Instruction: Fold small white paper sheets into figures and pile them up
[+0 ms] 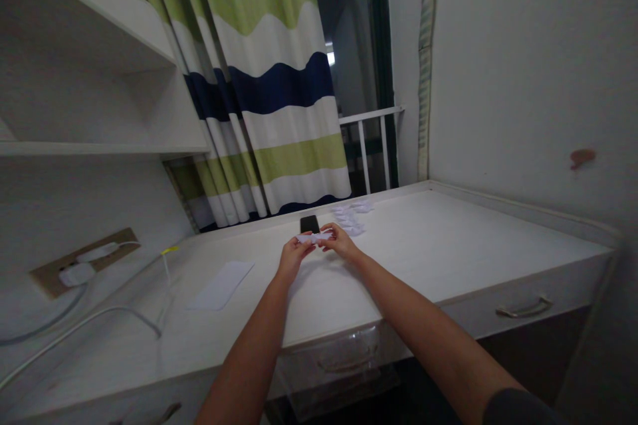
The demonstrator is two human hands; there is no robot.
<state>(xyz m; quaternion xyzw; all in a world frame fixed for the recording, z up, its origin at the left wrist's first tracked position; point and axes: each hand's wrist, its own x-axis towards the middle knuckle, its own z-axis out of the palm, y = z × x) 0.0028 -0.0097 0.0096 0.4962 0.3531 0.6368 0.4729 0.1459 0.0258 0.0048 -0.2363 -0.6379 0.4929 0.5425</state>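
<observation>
One folded paper strip (314, 238) is held between two hands, just above the desk: the left hand (296, 259) pinches its left end and the right hand (341, 242) pinches its right end. Both hands are curled in, not spread, with the strip running across the small gap between them. The exact finger positions are too small to tell.

One black phone (310, 224) lies flat just beyond the strip, close to both hands. Past the right hand is a loose cluster of small white paper pieces (349, 218), at least five or six, though they overlap too much for an exact count. One flat paper sheet (220, 285) lies well to the left of the hands.

All of this rests on one white desk (438, 246), which has two drawers in view: one with a metal handle (523, 307) and one of clear plastic (333, 365). Two white plugs (77, 272) sit in a socket strip (84, 262) at the left, with white cables (74, 332) trailing across the desk, one carrying a yellow tag (169, 250). Beyond the desk hangs a striped curtain (269, 80) — green, navy and white — beside a white railing (369, 146). A shelf (100, 146) juts out overhead on the left.
</observation>
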